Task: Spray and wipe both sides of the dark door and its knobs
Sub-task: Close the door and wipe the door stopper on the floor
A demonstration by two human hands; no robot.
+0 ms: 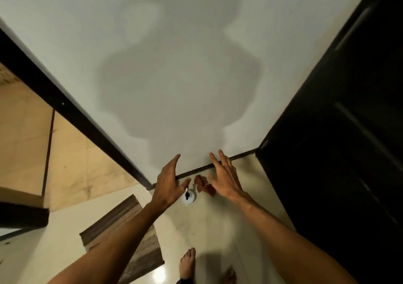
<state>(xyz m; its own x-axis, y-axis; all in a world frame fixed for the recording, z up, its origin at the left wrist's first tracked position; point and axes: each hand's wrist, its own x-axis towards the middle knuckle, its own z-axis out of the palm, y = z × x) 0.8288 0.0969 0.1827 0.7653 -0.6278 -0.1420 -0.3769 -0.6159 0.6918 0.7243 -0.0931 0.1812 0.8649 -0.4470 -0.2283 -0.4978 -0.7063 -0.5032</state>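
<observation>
The dark door [340,131] stands open at the right, seen edge-on against the white wall. On the floor by the baseboard stands a white spray bottle [188,197] with a dark nozzle, and a reddish-brown cloth [204,185] lies just right of it. My left hand [168,182] hovers over the bottle with fingers spread and holds nothing. My right hand [224,177] is spread above the cloth, also with nothing in it. No door knob is visible.
A white wall [174,54] with my shadow fills the middle. A dark door frame [72,111] runs diagonally at the left, with beige tiles beyond it. A patterned mat [128,224] lies on the floor at lower left. My bare feet [187,262] are at the bottom.
</observation>
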